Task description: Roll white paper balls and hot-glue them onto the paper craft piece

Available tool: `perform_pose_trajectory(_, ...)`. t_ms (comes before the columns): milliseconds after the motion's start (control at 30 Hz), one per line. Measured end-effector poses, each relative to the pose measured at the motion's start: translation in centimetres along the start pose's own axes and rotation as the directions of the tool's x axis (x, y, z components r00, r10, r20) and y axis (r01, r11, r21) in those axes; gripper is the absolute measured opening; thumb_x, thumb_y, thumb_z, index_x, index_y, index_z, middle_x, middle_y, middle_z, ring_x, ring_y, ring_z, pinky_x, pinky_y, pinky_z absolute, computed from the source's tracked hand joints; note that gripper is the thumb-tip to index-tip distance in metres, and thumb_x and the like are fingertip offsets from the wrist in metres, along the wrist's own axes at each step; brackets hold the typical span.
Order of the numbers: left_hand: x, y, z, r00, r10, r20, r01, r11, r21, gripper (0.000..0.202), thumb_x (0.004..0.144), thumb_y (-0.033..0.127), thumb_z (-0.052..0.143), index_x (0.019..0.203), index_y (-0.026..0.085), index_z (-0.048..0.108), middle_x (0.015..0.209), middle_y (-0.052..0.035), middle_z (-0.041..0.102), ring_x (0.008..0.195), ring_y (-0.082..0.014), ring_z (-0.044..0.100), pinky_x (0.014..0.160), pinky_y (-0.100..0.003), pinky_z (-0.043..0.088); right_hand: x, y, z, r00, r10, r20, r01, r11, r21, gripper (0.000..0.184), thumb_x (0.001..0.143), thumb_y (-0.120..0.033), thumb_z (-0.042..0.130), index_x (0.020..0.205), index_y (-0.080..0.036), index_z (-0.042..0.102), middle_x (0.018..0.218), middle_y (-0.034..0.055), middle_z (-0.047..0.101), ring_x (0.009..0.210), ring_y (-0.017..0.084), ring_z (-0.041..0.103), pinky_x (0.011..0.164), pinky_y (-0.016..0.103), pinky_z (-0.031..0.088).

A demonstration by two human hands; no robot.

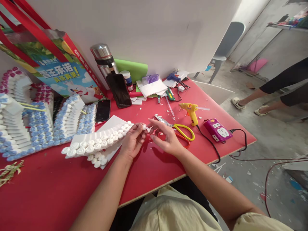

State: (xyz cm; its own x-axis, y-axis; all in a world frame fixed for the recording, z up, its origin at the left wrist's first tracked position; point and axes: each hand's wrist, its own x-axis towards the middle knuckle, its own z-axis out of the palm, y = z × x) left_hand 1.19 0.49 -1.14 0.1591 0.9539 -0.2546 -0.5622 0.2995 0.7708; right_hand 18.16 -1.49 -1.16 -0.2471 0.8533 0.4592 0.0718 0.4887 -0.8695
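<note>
My left hand (133, 141) and my right hand (166, 139) meet over the red table (60, 189). Both pinch a small white rolled foam piece (145, 128) between their fingertips. Just left of my left hand lies a white foam board (96, 144) lined with rows of white rolled pieces. Yellow-handled scissors (178, 128) lie right behind my right hand.
A yellow glue gun (191, 112) and a purple power strip (218, 129) sit at the right. Blue-and-white foam pieces (38, 125), a phone (103, 110), a flask (104, 61) and a printed bag (57, 70) stand at the left and back. Another person's legs (269, 93) are at far right.
</note>
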Motion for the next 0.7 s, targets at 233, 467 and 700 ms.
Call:
perform_pose_trajectory(233, -0.04, 0.04, 0.24, 1.0, 0.0, -0.003, 0.0, 0.997, 0.072, 0.029, 0.075, 0.034, 0.083, 0.088, 0.016, 0.063, 0.067, -0.0004, 0.066, 0.049, -0.0057, 0.05, 0.039, -0.013, 0.033, -0.08, 0.08, 0.16, 0.999, -0.039, -0.02, 0.037, 0.994, -0.101, 0.056, 0.089, -0.017, 0.059, 0.144, -0.024, 0.048, 0.119, 0.0091, 0.067, 0.097, 0.018, 0.065, 0.085, 0.035, 0.055)
perform_pose_trajectory(467, -0.07, 0.01, 0.23, 1.0, 0.013, -0.007, -0.012, 0.995, 0.097, 0.03, 0.075, 0.034, 0.083, 0.089, 0.016, 0.063, 0.069, -0.0003, 0.065, 0.051, -0.0054, 0.05, 0.04, -0.013, 0.032, 0.24, -0.13, 0.24, 0.998, 0.015, -0.063, -0.014, 1.0, 0.026, 0.047, 0.091, -0.016, 0.058, 0.137, -0.021, 0.052, 0.115, 0.0092, 0.069, 0.091, 0.017, 0.066, 0.079, 0.033, 0.055)
perform_pose_trajectory(700, -0.09, 0.04, 0.06, 1.0, -0.006, -0.019, 0.008, 0.994, 0.107, 0.031, 0.074, 0.034, 0.084, 0.086, 0.016, 0.062, 0.067, -0.0003, 0.065, 0.049, -0.0052, 0.048, 0.04, -0.013, 0.03, 0.1, -0.04, -0.19, 0.995, -0.095, 0.016, 0.096, 0.984, -0.147, 0.056, 0.088, -0.015, 0.057, 0.143, -0.023, 0.048, 0.119, 0.0088, 0.067, 0.091, 0.017, 0.064, 0.086, 0.036, 0.055)
